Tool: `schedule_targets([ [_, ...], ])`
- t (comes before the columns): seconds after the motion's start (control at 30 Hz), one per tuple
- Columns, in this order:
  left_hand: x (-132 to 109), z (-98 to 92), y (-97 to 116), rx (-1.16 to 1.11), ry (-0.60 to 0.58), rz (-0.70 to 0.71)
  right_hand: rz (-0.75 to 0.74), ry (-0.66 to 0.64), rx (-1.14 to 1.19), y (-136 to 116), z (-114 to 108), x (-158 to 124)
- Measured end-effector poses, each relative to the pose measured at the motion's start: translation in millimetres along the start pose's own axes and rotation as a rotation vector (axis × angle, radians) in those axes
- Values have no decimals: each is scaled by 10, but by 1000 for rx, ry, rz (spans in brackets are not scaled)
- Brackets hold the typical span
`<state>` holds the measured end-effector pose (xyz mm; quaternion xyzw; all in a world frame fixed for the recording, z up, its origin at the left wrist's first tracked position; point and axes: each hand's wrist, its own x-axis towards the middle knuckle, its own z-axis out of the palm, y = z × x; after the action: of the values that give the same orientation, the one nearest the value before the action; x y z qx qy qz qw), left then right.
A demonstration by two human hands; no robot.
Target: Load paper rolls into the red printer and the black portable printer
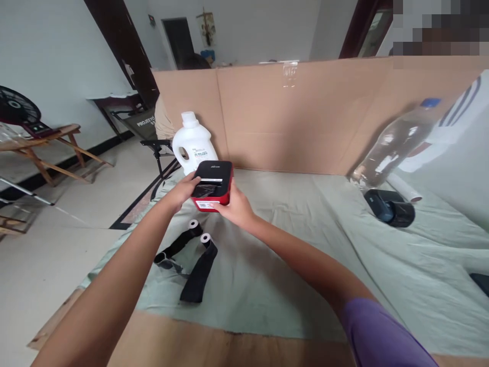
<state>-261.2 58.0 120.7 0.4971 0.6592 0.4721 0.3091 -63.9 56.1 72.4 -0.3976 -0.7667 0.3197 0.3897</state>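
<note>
Got my remote eyes on left hand (183,193) and right hand (237,206), fingers pinching red-black gadget (216,172) toward far left corner of surface (290,250); jug (193,142) just behind, black rolls (199,272) toward left edge.

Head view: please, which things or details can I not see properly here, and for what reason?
In the head view:
White jug: base partly hidden by the red and black box and left hand.
Print on the box's label: too small.
Dark thing at right: cut off by the picture's edge.
</note>
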Motion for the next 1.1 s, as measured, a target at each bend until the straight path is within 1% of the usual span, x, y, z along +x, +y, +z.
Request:
schedule_targets([
  [0.07, 91, -208, -79, -77, -7, -109, 43, -18, -26, -14, 312, 205],
  [0.13, 156, -347, -200, -141, -11, -163, 68, -31, -35, 0, 561, 329],
  [0.2, 218, -431, -342, -158, 9, -204, 89, -42, -32, 28, 732, 390],
  [0.27, 281, -471, -473, -143, 23, -241, 113, -50, -34, 61, 832, 415],
  [0.37, 367, -458, -607, -105, 9, -246, 131, -60, -56, 121, 900, 434],
  [0.43, 410, -416, -651, -80, 9, -258, 137, -65, -69, 159, 919, 448],
  [0.5, 442, -374, -664, -43, 37, -288, 145, -72, -70, 180, 915, 460],
  [0.57, 457, -360, -650, 3, 47, -307, 148, -101, -63, 184, 863, 449],
  [0.63, 433, -390, -599, 41, 43, -305, 124, -143, -50, 199, 722, 388],
  [0.7, 329, -435, -492, 56, 104, -236, 87, -153, -55, 283, 452, 253],
  [0.73, 233, -443, -416, 54, 167, -152, 77, -135, -73, 366, 262, 153],
  [0.8, -56, -378, -228, 55, 325, 103, 82, -78, -142, 620, -232, -115],
  [0.83, -246, -292, -127, 60, 382, 249, 97, -41, -189, 776, -528, -282],
  [0.87, -461, -165, -32, 85, 418, 380, 113, -1, -242, 938, -849, -468],
  [0.9, -693, 4, 53, 139, 388, 465, 123, 59, -303, 1094, -1187, -669],
  [0.93, -932, 212, 120, 208, 327, 501, 137, 129, -378, 1233, -1531, -876],
  [0.97, -1170, 458, 169, 258, 197, 519, 161, 196, -469, 1351, -1874, -1082],
  [1.0, -1396, 735, 196, 292, 6, 543, 191, 270, -578, 1444, -2205, -1277],
  [1.03, -1601, 1034, 202, 369, -227, 585, 236, 345, -692, 1515, -2517, -1454],
  [1.07, -1778, 1341, 190, 454, -431, 623, 290, 421, -794, 1568, -2806, -1606],
  [1.1, -1921, 1641, 163, 516, -582, 675, 345, 496, -865, 1610, -3069, -1730],
])
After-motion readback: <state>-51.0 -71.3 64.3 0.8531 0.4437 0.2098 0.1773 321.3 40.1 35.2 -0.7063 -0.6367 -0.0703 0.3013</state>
